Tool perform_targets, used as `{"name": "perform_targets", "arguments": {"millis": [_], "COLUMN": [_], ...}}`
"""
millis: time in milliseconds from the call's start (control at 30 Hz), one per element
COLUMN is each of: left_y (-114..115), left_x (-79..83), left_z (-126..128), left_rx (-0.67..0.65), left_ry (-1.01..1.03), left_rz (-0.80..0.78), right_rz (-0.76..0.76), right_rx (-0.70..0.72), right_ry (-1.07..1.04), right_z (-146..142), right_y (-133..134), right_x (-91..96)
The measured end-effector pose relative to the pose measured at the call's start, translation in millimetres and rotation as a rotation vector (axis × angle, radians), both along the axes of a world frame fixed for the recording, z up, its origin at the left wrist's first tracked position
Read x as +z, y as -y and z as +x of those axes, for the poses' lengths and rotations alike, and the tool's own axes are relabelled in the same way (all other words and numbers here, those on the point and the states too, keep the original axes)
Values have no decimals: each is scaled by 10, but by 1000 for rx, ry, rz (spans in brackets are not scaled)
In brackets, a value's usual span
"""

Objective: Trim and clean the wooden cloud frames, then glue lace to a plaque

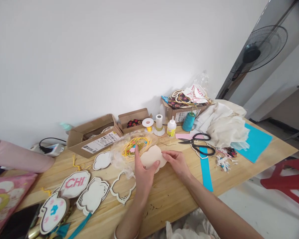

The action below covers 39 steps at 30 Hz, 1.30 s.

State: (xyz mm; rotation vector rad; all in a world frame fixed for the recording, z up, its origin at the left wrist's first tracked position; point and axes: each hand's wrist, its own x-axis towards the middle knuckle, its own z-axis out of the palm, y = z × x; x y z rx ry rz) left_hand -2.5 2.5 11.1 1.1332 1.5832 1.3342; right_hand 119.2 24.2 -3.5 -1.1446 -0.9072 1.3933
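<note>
My left hand (142,173) and my right hand (177,162) both grip a pale, cloud-shaped wooden cut-out (151,156) just above the wooden table (169,196). The left thumb and fingers pinch its left and lower edge. The right fingers are curled on its right edge. Just behind it lies a clear plastic bag (132,147) holding yellow cord and small coloured bits.
Flat cloud-shaped cut-outs and frames (123,187), one lettered "CHI" (74,183), lie at the left. Black scissors (199,143), a blue strip (205,172), a glue bottle (171,127), spools, cardboard boxes (94,137) and white cloth (224,127) sit behind and right. A red stool (286,179) stands off the table's right.
</note>
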Motion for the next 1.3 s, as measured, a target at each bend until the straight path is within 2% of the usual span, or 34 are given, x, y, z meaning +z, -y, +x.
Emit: {"name": "perform_targets", "arguments": {"millis": [67, 167, 333, 433, 667, 833, 933, 1067, 1300], "left_y": [21, 44, 40, 40, 78, 99, 107, 119, 154], "left_x": [-4, -23, -61, -62, -48, 28, 25, -49, -69], "left_z": [7, 4, -25, -42, -27, 7, -2, -25, 3], "left_rx": [12, 6, -46, -75, -31, 0, -18, -84, -96], "left_ry": [-21, 53, 248, 292, 91, 31, -43, -146, -95], "left_rz": [10, 7, -25, -26, 21, 24, 30, 88, 12], "right_rz": [-18, -29, -4, -8, -19, -27, -11, 20, 121], "right_rx": [-19, -15, 75, 105, 41, 53, 46, 25, 97], "right_ry": [-6, -31, -130, -196, -60, -123, -147, -64, -50], "right_z": [-13, -15, 6, 4, 13, 37, 8, -46, 3], "right_y": [-6, -8, 37, 63, 54, 54, 44, 11, 15], "right_x": [-12, -57, -107, -86, -64, -83, -7, 64, -68]}}
